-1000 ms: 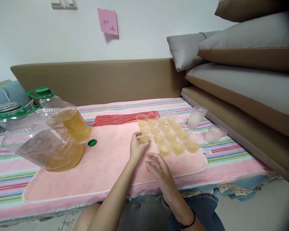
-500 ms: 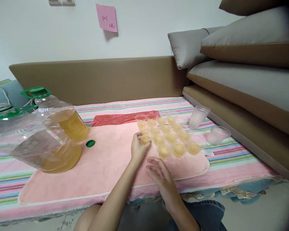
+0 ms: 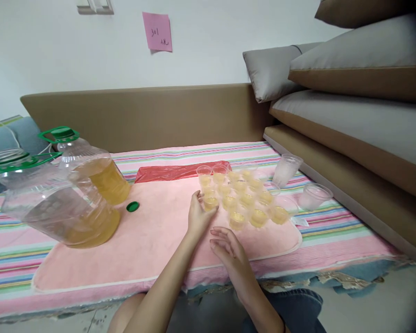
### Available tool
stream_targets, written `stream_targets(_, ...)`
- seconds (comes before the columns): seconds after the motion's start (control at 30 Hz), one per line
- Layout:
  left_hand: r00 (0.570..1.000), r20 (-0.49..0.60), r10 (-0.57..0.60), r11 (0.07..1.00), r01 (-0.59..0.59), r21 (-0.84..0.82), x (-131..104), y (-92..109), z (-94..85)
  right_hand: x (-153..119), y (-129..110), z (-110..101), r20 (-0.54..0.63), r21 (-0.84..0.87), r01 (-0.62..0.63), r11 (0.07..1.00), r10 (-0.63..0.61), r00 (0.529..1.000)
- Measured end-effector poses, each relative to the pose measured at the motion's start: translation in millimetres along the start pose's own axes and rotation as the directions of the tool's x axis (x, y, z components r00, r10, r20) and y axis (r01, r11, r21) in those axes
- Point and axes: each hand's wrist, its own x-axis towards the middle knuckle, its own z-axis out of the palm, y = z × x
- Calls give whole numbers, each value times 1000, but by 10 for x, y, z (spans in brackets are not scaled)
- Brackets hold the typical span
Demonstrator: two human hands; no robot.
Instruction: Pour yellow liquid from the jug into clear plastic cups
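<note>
Plastic cup (image 3: 211, 204) stands on pink mat (image 3: 125, 249), our left fingers (image 3: 196, 196) curved around it; our right fingers (image 3: 225, 232), loosely spread, hold nothing. On wall note (image 3: 157, 38) we read "301".

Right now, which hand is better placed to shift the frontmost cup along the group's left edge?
Left, I'd judge. The left hand curves around that cup, seemingly gripping it. The right hand hangs open over the pink mat, apart from the other cups.
</note>
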Motion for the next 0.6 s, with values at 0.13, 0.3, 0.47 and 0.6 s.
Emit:
stream_targets(0.13, 1000, -4, -11, 1000, 11, 18, -79, 41, -142, 29, 12, 11, -2, -13, 9, 1000, -9, 1000)
stream_targets(0.3, 999, 15, -33, 999, 33, 7, -290, 91, -345, 65, 2, 15, 14, -39, 30, 999, -29, 999)
stream_targets(0.47, 996, 79, -50, 998, 53, -46, -495, 138, -507, 109, 19, -30, 73, -96, 87, 992, -80, 994)
stream_targets(0.6, 983, 182, -36, 992, 58, -112, -556, 200, -592, 128, 57, -62, 116, -171, 141, 975, -122, 986)
